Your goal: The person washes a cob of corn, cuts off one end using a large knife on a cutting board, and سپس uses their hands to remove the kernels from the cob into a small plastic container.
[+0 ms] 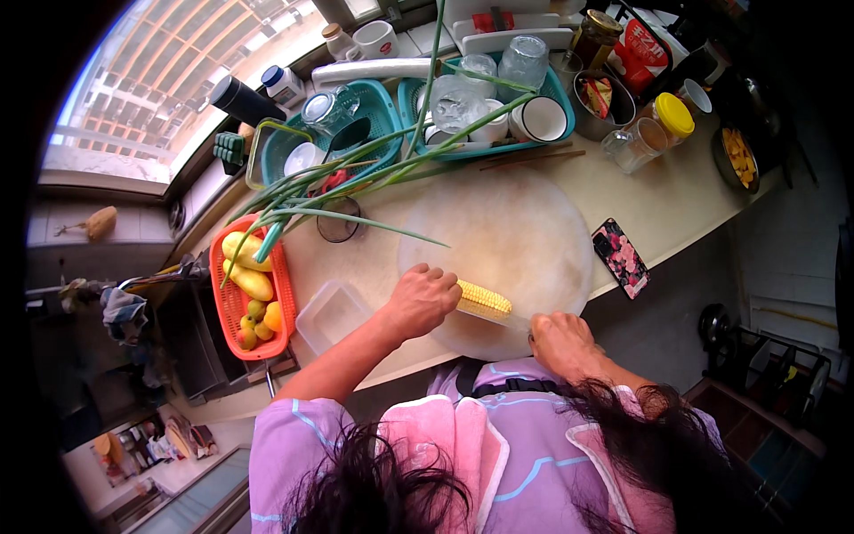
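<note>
**Corn held on the round cutting board**

My left hand (422, 300) was clamped around a corn cob (483, 300) lying on the near part of the round cutting board (516, 240). My right hand (560, 343) was closed at the board's near edge, gripping a knife (516, 322) against the cob. Left of the board sat a clear container (331, 315) and an orange basket (233, 307) of fruit; beyond the board lay green onions (356, 182).

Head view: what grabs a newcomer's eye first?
The corn cob on the round cutting board at centre, with the left hand gripping its end and the right hand at the board's near edge. Next, the long green onions fanning from the teal baskets behind, and the orange basket of yellow fruit on the left.
</note>
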`<state>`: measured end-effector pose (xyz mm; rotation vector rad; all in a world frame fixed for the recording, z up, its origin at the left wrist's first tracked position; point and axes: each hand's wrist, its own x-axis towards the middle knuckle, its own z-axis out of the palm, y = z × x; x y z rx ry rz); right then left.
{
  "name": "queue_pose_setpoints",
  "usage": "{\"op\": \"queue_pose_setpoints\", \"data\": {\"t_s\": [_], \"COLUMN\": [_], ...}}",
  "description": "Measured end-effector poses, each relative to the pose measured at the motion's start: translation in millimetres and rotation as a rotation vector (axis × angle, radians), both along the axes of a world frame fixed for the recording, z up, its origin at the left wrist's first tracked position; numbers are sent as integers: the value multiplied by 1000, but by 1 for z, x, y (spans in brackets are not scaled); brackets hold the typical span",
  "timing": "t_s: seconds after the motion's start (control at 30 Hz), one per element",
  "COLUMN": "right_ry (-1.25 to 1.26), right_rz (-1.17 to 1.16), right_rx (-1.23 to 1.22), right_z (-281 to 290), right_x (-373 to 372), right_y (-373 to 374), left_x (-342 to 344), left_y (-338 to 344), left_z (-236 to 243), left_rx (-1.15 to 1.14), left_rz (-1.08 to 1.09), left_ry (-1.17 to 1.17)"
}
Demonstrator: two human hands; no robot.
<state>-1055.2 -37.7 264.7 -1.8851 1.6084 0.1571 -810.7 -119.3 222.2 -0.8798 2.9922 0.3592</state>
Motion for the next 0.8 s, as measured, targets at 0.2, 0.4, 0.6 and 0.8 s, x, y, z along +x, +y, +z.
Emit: {"op": "queue_pose_setpoints", "data": {"t_s": [0.2, 0.4, 0.6, 0.8], "right_ry": [25, 77, 91, 151], "right_rz": [-16, 32, -7, 24], "right_rx": [-23, -195, -269, -273], "right_z": [-2, -8, -22, -20], "right_x": [-7, -3, -4, -5], "right_y": [-6, 7, 12, 7], "left_x": [-10, -4, -6, -8], "left_y": [-14, 7, 12, 10], "left_z": [2, -3, -8, -13], "left_rx": [-68, -169, -223, -293], "left_rz": [-10, 92, 111, 115], "left_ry": [-3, 66, 47, 82]}}
